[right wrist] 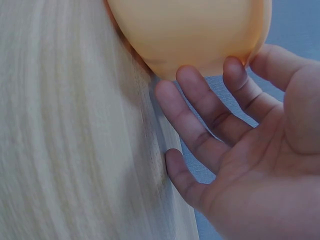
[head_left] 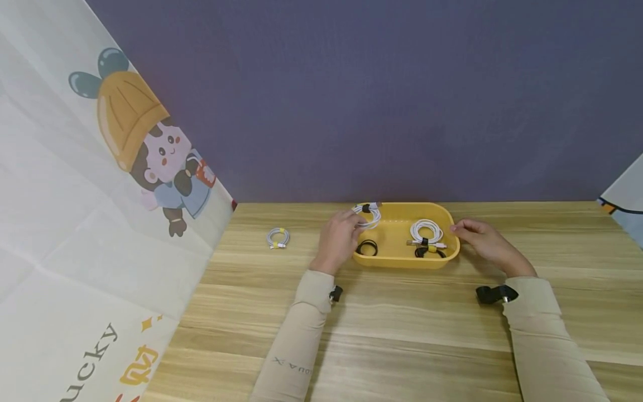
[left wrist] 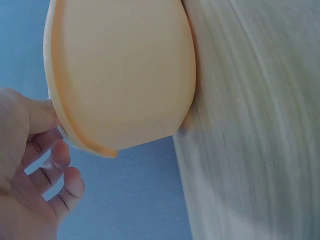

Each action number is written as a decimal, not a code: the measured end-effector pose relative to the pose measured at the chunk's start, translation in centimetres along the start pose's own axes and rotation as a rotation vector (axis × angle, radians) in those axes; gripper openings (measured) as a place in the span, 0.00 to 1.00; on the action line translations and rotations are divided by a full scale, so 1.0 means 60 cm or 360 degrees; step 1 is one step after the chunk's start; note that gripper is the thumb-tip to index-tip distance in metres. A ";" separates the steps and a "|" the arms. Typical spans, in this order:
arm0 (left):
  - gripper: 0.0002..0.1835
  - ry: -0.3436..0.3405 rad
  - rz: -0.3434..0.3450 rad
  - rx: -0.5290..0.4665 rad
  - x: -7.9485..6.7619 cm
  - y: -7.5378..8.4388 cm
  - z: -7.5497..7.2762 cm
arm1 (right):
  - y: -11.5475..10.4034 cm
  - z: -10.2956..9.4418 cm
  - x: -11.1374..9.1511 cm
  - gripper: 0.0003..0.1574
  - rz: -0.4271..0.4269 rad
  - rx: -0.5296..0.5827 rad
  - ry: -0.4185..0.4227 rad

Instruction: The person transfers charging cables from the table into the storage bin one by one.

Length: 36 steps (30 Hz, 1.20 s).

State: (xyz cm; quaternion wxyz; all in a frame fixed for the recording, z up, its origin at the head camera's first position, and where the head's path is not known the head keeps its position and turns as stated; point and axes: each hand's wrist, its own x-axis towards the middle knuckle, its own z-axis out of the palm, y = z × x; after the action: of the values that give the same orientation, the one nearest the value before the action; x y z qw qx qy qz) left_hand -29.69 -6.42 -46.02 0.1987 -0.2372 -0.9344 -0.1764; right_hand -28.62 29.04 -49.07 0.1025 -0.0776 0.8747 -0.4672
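Note:
My left hand (head_left: 335, 240) pinches a coiled white cable (head_left: 370, 218) with a black tie, over the left end of a yellow plastic bin (head_left: 402, 262). In the left wrist view the bin's wall (left wrist: 125, 75) hides most of that cable. At the bin's right end my right hand (head_left: 484, 240) grips the rim, thumb over the edge and index finger against the outside, as the right wrist view shows. Inside lie a black coiled cable (head_left: 370, 242) at left, and at right a white coiled cable (head_left: 416, 230) beside a black cable (head_left: 438, 252) with a yellow tie.
A light grey coiled cable (head_left: 286, 237) with yellow ties lies on the wooden table (head_left: 402, 335), left of the bin. Behind the table's far edge stands a dark blue-grey panel (head_left: 377, 100). A white printed sheet (head_left: 60, 223) hangs along the left side.

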 end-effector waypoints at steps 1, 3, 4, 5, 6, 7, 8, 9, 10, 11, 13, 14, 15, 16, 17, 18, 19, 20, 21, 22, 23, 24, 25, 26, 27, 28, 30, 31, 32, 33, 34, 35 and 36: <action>0.08 0.0000 0.0001 0.0006 0.000 0.001 0.001 | 0.000 0.000 0.000 0.33 0.0000 -0.0001 -0.0002; 0.08 0.0001 0.0004 0.0011 0.000 0.002 0.002 | 0.001 -0.001 0.000 0.33 0.0001 -0.0006 0.0001; 0.07 0.0001 0.0006 0.0012 0.000 0.002 0.002 | 0.002 -0.001 0.000 0.33 0.0002 -0.0008 0.0000; 0.07 0.0002 0.0008 0.0018 0.001 0.003 0.003 | 0.002 -0.001 0.000 0.33 0.0003 -0.0008 -0.0001; 0.07 0.0004 0.0012 0.0022 0.001 0.003 0.004 | 0.002 -0.001 0.000 0.33 0.0004 -0.0008 0.0000; 0.07 0.0004 0.0014 0.0025 0.001 0.004 0.005 | 0.002 -0.001 0.000 0.33 0.0005 -0.0008 0.0000; 0.07 0.0000 0.0015 0.0026 0.001 0.004 0.006 | 0.002 -0.001 0.000 0.33 0.0004 -0.0008 0.0004; 0.07 -0.0003 0.0015 0.0032 0.001 0.004 0.007 | 0.002 -0.001 -0.001 0.33 0.0003 -0.0008 0.0003; 0.07 -0.0010 0.0015 0.0038 0.000 0.005 0.008 | 0.002 -0.001 -0.001 0.33 0.0002 -0.0005 0.0004; 0.07 -0.0017 0.0017 0.0044 0.000 0.005 0.009 | 0.003 -0.001 -0.001 0.33 0.0000 -0.0002 0.0006; 0.07 -0.0033 0.0015 0.0054 0.000 0.006 0.010 | 0.003 -0.001 0.000 0.33 -0.0006 -0.0001 0.0011; 0.07 -0.0039 0.0015 0.0058 -0.001 0.006 0.010 | 0.003 -0.001 0.000 0.33 -0.0007 0.0002 0.0011; 0.08 -0.0044 0.0016 0.0064 -0.001 0.007 0.010 | 0.004 -0.001 0.000 0.33 -0.0008 0.0005 0.0009; 0.08 -0.0048 0.0019 0.0075 -0.001 0.007 0.011 | 0.004 -0.001 0.000 0.33 -0.0010 0.0006 0.0009; 0.08 -0.0049 0.0020 0.0082 -0.001 0.007 0.011 | 0.004 -0.001 0.000 0.33 -0.0008 0.0009 0.0008; 0.08 -0.0050 0.0019 0.0092 -0.001 0.008 0.011 | 0.004 -0.001 0.000 0.33 -0.0007 0.0010 0.0004; 0.08 -0.0051 0.0020 0.0100 -0.001 0.008 0.012 | 0.003 -0.001 0.000 0.33 -0.0005 0.0012 0.0000; 0.08 -0.0055 0.0019 0.0106 -0.002 0.008 0.012 | 0.003 -0.001 0.000 0.33 -0.0003 0.0013 -0.0003; 0.08 -0.0057 0.0020 0.0112 -0.002 0.008 0.012 | 0.003 -0.001 0.000 0.33 -0.0002 0.0013 -0.0005; 0.08 -0.0060 0.0019 0.0118 -0.002 0.008 0.013 | 0.002 0.000 0.000 0.33 -0.0001 0.0013 -0.0006; 0.08 -0.0065 0.0016 0.0119 -0.002 0.008 0.013 | 0.002 0.000 0.000 0.33 0.0001 0.0014 -0.0006; 0.08 -0.0070 0.0014 0.0121 -0.002 0.008 0.014 | 0.002 0.000 0.000 0.32 0.0001 0.0013 -0.0004; 0.08 -0.0075 0.0011 0.0122 -0.003 0.009 0.014 | 0.002 0.000 0.000 0.32 -0.0001 0.0011 -0.0002; 0.08 -0.0082 0.0006 0.0123 -0.003 0.009 0.014 | 0.003 0.000 0.001 0.32 -0.0004 0.0010 0.0000; 0.08 -0.0086 0.0003 0.0126 -0.003 0.009 0.015 | 0.003 0.000 0.001 0.32 -0.0004 0.0010 0.0001; 0.08 -0.0093 -0.0003 0.0131 -0.003 0.009 0.015 | 0.003 0.000 0.001 0.31 -0.0003 0.0011 0.0002; 0.09 -0.0106 -0.0013 0.0141 -0.003 0.009 0.015 | 0.003 0.000 0.001 0.32 -0.0001 0.0006 0.0002; 0.09 -0.0112 -0.0017 0.0146 -0.004 0.009 0.015 | 0.003 0.000 0.001 0.32 0.0000 0.0008 -0.0001; 0.09 -0.0117 -0.0021 0.0151 -0.004 0.009 0.015 | 0.003 0.000 0.000 0.32 0.0003 0.0009 -0.0004; 0.09 -0.0120 -0.0023 0.0161 -0.004 0.009 0.015 | 0.002 0.000 0.000 0.33 0.0006 0.0010 -0.0003; 0.09 -0.0123 -0.0027 0.0166 -0.004 0.010 0.016 | 0.003 0.000 0.000 0.33 0.0006 0.0008 -0.0004; 0.09 -0.0125 -0.0030 0.0170 -0.004 0.010 0.015 | 0.003 0.001 0.000 0.33 0.0003 0.0007 -0.0001; 0.09 -0.0127 -0.0033 0.0173 -0.004 0.010 0.015 | 0.002 0.001 0.000 0.33 0.0000 0.0007 0.0002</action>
State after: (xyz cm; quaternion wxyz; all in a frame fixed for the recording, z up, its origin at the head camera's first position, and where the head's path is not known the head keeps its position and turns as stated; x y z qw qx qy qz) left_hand -29.43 -5.63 -46.76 0.1721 -0.2233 -0.9522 -0.1178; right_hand -28.60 29.08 -49.22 0.1020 -0.0772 0.8738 -0.4692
